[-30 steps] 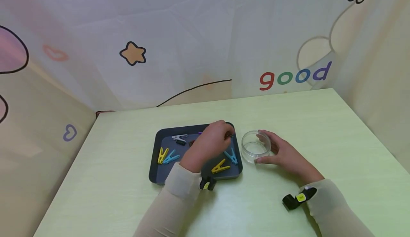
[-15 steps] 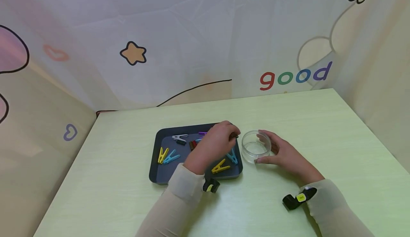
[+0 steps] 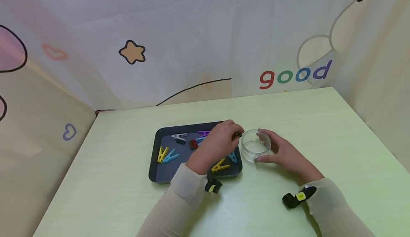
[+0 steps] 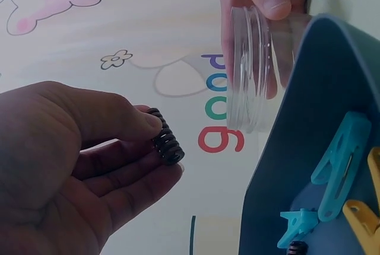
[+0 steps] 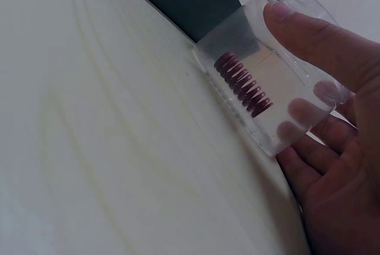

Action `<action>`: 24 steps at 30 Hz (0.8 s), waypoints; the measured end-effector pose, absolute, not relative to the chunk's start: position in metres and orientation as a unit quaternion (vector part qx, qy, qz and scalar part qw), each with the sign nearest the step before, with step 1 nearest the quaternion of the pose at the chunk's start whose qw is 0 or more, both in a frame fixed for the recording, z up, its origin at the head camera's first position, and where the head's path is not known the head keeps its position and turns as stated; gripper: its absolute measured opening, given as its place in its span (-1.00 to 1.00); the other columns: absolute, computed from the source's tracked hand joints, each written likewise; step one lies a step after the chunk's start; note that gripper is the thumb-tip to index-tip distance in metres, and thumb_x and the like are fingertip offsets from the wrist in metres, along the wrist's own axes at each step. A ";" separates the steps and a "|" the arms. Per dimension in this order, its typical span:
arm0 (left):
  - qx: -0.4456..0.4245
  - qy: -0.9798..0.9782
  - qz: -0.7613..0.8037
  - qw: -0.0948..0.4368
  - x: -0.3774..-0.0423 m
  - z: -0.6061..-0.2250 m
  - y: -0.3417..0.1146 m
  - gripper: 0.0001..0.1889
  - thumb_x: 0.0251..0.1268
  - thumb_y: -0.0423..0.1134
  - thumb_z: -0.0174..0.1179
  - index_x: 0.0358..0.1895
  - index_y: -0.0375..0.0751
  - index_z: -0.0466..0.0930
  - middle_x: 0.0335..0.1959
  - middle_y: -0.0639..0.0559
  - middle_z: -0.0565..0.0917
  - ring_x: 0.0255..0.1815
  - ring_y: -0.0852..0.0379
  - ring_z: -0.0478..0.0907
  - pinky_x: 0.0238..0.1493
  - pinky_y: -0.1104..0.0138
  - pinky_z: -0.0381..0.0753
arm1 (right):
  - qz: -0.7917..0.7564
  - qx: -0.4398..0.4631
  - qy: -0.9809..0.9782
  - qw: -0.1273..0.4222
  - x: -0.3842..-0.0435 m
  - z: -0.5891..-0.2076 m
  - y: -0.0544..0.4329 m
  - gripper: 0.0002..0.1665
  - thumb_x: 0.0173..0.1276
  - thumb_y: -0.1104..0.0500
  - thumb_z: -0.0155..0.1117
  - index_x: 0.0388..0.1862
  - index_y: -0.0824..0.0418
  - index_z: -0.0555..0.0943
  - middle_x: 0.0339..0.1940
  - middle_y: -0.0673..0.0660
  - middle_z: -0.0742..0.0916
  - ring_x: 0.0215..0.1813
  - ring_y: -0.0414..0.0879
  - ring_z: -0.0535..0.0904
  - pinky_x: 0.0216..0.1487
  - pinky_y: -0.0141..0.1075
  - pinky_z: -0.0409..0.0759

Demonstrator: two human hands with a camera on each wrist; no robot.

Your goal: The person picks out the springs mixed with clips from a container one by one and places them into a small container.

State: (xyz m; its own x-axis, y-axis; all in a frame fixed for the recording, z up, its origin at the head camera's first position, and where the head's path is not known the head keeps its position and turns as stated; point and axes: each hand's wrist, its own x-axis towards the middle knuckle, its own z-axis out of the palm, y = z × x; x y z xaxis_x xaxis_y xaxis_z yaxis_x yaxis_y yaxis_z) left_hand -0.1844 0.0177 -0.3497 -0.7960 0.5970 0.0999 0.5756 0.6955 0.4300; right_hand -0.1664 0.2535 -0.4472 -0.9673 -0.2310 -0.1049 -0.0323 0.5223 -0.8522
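Observation:
My left hand (image 3: 216, 142) pinches a dark coil spring (image 4: 166, 136) between thumb and fingers, beyond the tray's right side and just left of a clear round jar (image 3: 253, 157). The jar stands with its mouth up on the table, and my right hand (image 3: 280, 152) grips it from the right, thumb at the near side. In the right wrist view, a dark red spring (image 5: 243, 85) shows through the jar's clear wall. Part of the tray is hidden under my left hand and forearm.
A dark grey tray (image 3: 153, 169) holds yellow clothespins (image 3: 162, 155), blue clothespins (image 3: 171, 156), a whitish clothespin (image 3: 179, 136) and a purple one (image 3: 203, 133). A black spring (image 3: 180, 141) and a red spring (image 3: 194, 144) lie there too. A printed curtain (image 3: 192, 45) hangs behind the table.
My left hand has moved right with the spring, from over the tray toward the jar, uncovering more springs and clothespins. My right hand and the jar have stayed in place.

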 end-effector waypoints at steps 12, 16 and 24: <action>0.325 0.916 0.232 0.031 -0.182 -0.350 0.023 -0.76 0.43 -0.26 0.07 0.04 -0.10 0.66 -0.04 0.07 0.62 -0.06 0.19 0.54 0.04 0.43 0.58 | -0.488 -0.082 0.863 0.103 -0.166 -0.446 0.254 0.17 -0.01 -0.22 0.52 0.52 -0.16 0.12 0.51 0.07 0.33 0.53 0.14 0.20 0.43 0.08 0.23; 0.334 0.914 0.228 0.028 -0.182 -0.352 0.025 -0.75 0.43 -0.25 0.07 0.05 -0.10 0.66 -0.04 0.07 0.62 -0.06 0.19 0.54 0.04 0.43 0.58 | -0.491 -0.082 0.861 0.105 -0.166 -0.446 0.254 0.17 -0.01 -0.21 0.53 0.52 -0.16 0.12 0.51 0.06 0.34 0.53 0.13 0.20 0.44 0.06 0.22; 0.344 0.912 0.223 0.021 -0.182 -0.357 0.029 -0.76 0.43 -0.26 0.08 0.05 -0.09 0.65 -0.04 0.07 0.62 -0.07 0.19 0.54 0.02 0.44 0.57 | -0.490 -0.075 0.862 0.108 -0.166 -0.446 0.254 0.18 -0.04 -0.25 0.52 0.52 -0.16 0.12 0.52 0.07 0.33 0.54 0.14 0.17 0.44 0.09 0.22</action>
State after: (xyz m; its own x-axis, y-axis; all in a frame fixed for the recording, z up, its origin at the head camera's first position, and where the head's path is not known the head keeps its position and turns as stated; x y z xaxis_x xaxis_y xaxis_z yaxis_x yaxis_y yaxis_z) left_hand -0.1820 0.0290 -0.3573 -0.7618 0.6374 0.1156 0.6187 0.6631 0.4213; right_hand -0.1658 0.2544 -0.4459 -0.9657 -0.2342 -0.1122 -0.0234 0.5088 -0.8606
